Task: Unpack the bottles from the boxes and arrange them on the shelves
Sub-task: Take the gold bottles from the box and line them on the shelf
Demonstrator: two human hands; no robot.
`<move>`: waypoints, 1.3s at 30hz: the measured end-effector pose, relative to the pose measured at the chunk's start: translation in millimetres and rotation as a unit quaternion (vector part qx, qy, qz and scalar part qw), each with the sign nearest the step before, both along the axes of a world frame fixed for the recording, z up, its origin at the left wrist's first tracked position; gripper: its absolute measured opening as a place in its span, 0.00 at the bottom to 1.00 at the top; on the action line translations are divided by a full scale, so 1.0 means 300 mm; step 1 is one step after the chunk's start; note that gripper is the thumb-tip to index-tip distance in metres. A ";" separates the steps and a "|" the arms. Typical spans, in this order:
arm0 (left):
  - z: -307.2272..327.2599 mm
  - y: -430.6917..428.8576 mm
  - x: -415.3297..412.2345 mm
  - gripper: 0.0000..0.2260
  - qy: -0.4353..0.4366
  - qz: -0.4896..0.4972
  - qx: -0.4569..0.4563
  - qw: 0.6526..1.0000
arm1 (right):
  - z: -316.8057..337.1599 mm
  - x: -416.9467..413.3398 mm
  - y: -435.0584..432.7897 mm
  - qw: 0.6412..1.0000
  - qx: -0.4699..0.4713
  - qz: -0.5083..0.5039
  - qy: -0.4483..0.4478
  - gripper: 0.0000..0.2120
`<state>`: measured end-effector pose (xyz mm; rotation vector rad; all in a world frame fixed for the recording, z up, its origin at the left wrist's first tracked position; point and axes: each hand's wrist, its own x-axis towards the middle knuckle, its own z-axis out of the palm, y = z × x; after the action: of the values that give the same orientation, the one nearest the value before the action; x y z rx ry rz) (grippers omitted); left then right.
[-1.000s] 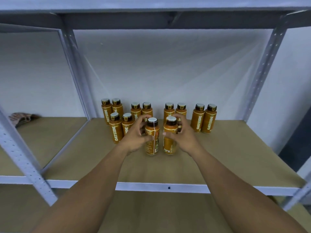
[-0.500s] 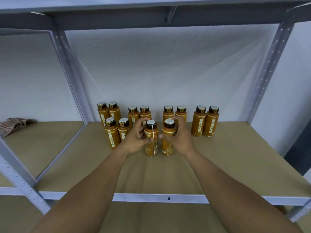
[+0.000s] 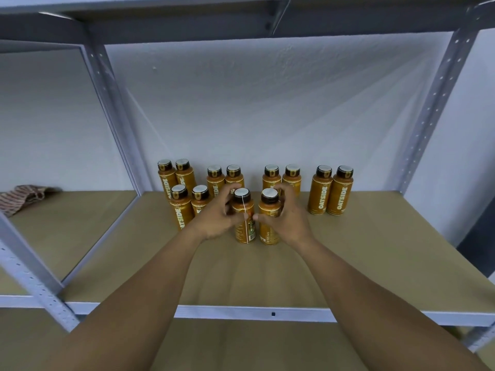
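At the far left, on the neighbouring shelf (image 3: 67,226), a striped cloth (image 3: 25,196) is seen lying by the wall, well apart from the work. On the main shelf (image 3: 375,263), a front pair of bottles (image 3: 182,210) is stood just ahead of the left end of the back row (image 3: 272,174), names turned to the front edge.

Just beside that pair, the left hand (image 3: 217,220) is wrapped round the left bottle (image 3: 245,232), fingers curled about its shoulder and body. Its base appears to be set on the board, near the middle of the shelf. A white seam and a printed panel, not the name, are turned to the front edge. Close alongside, the right bottle (image 3: 268,232) is gripped by the right hand (image 3: 288,222), thumb across its front and fingers curled behind. Further right, the last back pair (image 3: 330,191) is stood by the rear edge, with nothing set in front of it.

The step is judged to be the seating of a second front pair. It would be done well if both bottles were held upright and pushed back together until just ahead of the pair behind, without those being knocked. Each should be twisted until its name is faced to the front edge, in line with the left front pair, before the grip is let go.
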<state>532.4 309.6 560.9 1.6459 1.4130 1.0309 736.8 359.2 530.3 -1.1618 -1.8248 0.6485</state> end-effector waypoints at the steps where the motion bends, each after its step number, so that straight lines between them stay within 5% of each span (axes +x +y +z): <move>1: 0.017 0.000 -0.004 0.32 0.026 0.001 0.004 1.000 | 0.004 0.005 -0.002 1.000 -0.013 0.011 0.001 0.41; 9: 0.111 0.086 -0.058 0.20 0.236 -0.024 -0.019 0.971 | 0.132 0.049 0.040 0.991 -0.080 0.102 -0.037 0.19; 14: 0.126 0.099 -0.025 0.14 0.213 -0.018 -0.019 0.977 | 0.149 0.043 0.057 0.990 -0.055 0.106 -0.076 0.16; 23: 0.114 0.103 0.010 0.19 0.222 0.062 0.007 0.973 | 0.127 0.016 0.043 0.997 -0.046 0.059 -0.034 0.27; 30: 0.155 0.107 -0.010 0.19 0.167 -0.006 -0.053 0.985 | 0.135 0.037 0.074 0.985 -0.117 0.129 -0.009 0.20; 39: 0.146 0.100 -0.015 0.15 0.175 -0.014 -0.038 0.984 | 0.145 0.043 0.077 0.987 -0.064 0.120 -0.081 0.16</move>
<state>527.9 339.6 604.8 1.8480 1.6247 0.6824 749.8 382.4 573.9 -1.1136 -2.1079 0.8402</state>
